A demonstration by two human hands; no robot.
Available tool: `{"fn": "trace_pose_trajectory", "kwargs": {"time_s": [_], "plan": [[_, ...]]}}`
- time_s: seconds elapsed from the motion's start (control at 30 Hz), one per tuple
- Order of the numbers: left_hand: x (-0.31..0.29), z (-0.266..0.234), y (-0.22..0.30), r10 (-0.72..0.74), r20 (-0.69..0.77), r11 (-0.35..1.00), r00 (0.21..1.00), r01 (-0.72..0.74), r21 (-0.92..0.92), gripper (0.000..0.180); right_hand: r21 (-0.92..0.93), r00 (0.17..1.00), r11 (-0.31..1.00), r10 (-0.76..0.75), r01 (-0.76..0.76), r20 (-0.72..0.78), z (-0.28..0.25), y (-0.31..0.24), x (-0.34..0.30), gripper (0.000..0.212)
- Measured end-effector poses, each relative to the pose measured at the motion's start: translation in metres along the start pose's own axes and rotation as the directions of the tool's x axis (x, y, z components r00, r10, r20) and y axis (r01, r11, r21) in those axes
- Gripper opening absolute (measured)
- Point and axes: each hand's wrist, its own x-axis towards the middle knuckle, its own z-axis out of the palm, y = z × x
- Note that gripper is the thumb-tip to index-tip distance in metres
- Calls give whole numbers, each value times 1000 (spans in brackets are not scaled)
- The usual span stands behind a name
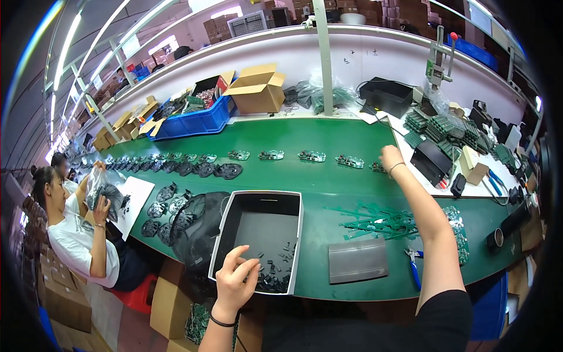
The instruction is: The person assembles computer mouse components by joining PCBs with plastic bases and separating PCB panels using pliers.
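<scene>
My left hand [237, 277] is over the near end of a grey-lined open box [298, 234], its fingers bent with gaps between them. Small black parts [274, 274] lie scattered and heaped in that end, next to my fingertips. My right arm reaches across the green table to the right end of a row of green circuit boards. There my right hand [392, 158] is closed, right beside a partly hidden circuit board [377, 167]; whatever its fingers grip is out of sight. Another circuit board [350, 161] lies just left of it.
Green plastic strips [381, 222], a grey flat pad [358, 261] and blue-handled cutters [414, 267] lie near my right arm. Black mesh-like covers [199, 226] are left of the box. A co-worker [88, 229] sits at left holding a bag. A blue bin [190, 124] stands behind.
</scene>
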Motion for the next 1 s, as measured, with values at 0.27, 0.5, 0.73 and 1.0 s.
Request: {"fn": "trace_pose_trajectory", "kwargs": {"time_s": [0.27, 0.5, 0.73, 1.0], "plan": [[-27, -32, -11, -118, -192, 990, 974, 131, 57, 15, 170, 960, 976, -175, 139, 221, 25, -92, 14, 48], [-69, -66, -42, -399, -381, 898, 834, 439, 22, 11, 128, 956, 973, -216, 194, 196, 20, -90, 42, 52], [-119, -78, -112, -750, -542, 638, 379, 632, -440, 8, 193, 867, 970, -218, 145, 448, 13, 26, 32, 62], [-134, -57, -148, -892, -409, 438, 192, 589, -679, 8, 185, 940, 957, -261, 223, 220, -2, -70, 51, 64]]}}
